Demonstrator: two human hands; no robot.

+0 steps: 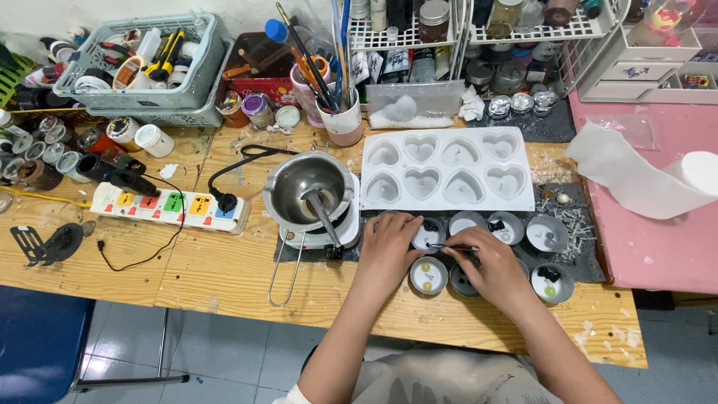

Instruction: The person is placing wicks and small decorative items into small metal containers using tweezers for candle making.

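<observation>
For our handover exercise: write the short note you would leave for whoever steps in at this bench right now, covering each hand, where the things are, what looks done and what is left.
Left hand: resting on a small round metal tin, steadying it.
Right hand: pinching a thin dark tool, its tip over that same tin.
Things: seven round tins sit in two rows on the dark mat. The white heart mould lies behind them; the metal melting pot stands on its small hotplate to the left.
Done: the front-left tin and front-right tin each hold small bits.
Left: whether the tins hold wax cannot be told; the pot's fill is unclear.
</observation>
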